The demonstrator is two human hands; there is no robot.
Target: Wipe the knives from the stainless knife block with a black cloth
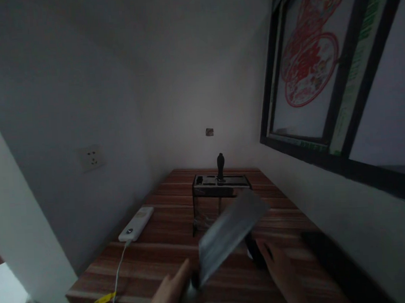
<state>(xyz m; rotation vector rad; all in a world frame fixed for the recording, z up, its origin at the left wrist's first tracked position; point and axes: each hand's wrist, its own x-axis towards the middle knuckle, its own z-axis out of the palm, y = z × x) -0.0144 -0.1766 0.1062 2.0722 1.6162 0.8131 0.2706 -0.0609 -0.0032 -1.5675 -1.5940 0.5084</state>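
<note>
My left hand (174,288) is closed around the handle of a cleaver (232,231), at the bottom centre. Its broad metal blade slants up and to the right, in front of a knife block (221,191). The block has a black slotted top and see-through sides, and one black handle (220,166) stands upright from it. My right hand (276,265) is closed on a black-handled tool (255,252) to the right of the blade. The far part of that tool is hidden behind the cleaver, and its kind cannot be made out.
The wood-grain table (173,248) reaches back to the wall. On its left lies a white power strip (136,223) with a cable, near yellow tape (104,300) at the edge. A long dark object (340,266) lies along the right side, below a dark-framed window (307,73).
</note>
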